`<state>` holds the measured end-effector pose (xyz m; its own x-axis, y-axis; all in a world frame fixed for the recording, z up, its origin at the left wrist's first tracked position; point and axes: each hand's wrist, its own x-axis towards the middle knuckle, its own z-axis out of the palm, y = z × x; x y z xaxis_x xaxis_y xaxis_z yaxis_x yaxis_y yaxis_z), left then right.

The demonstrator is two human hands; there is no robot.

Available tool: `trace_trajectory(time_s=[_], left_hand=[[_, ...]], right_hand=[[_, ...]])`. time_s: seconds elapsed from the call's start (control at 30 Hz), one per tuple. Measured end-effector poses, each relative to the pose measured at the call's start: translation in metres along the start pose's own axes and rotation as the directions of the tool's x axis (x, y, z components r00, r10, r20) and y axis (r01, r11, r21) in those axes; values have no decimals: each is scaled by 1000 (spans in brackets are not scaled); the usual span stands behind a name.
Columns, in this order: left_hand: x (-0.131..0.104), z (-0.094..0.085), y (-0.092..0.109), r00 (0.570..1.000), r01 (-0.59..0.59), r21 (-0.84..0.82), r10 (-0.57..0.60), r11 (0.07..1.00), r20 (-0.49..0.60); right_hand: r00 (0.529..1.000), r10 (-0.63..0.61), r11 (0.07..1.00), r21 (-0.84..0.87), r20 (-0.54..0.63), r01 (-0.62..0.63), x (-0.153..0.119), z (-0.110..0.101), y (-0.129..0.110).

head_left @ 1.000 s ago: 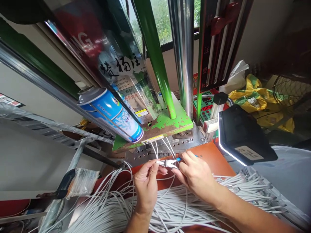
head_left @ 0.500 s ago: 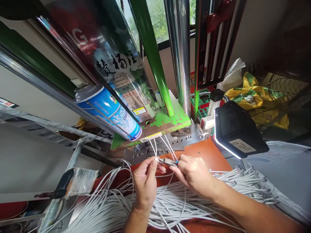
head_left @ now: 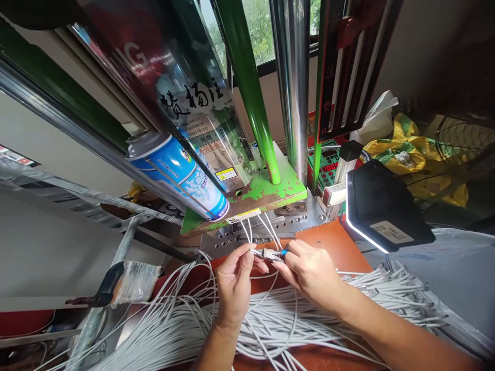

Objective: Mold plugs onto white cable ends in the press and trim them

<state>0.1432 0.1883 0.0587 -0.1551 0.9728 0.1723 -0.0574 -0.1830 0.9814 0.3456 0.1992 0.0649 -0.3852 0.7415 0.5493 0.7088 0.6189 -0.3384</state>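
Centrally, the left hand pinches a white cable between thumb and fingertips; the right hand is curled around blue-handled pliers, their metal head at the cable between both hands (whether the jaws bite it is too small to tell); behind rises the machine's green plate, bearing a blue spray can; below spreads a heap of white cables.

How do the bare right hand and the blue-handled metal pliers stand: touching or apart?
Touching: the head view shows the right hand gripping the pliers by their handle.
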Motion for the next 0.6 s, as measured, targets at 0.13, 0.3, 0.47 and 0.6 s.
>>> trace_trajectory(time_s=[0.13,0.3,0.47,0.6], left_hand=[[1,0,3,1000,9,75,-7,997,-25],[5,-7,7,1000,14,92,-16,996,27],[8,-9,8,1000,-10,128,6,992,30],[4,-3,8,991,-54,244,81,968,-104]], right_hand=[[998,32,998,54,49,-34,-1,-3,-4],[842,160,638,597,515,-486,8,-17,-10],[872,226,711,539,435,-453,6,-14,-11],[985,162,983,75,54,-165,-3,-3,-13]])
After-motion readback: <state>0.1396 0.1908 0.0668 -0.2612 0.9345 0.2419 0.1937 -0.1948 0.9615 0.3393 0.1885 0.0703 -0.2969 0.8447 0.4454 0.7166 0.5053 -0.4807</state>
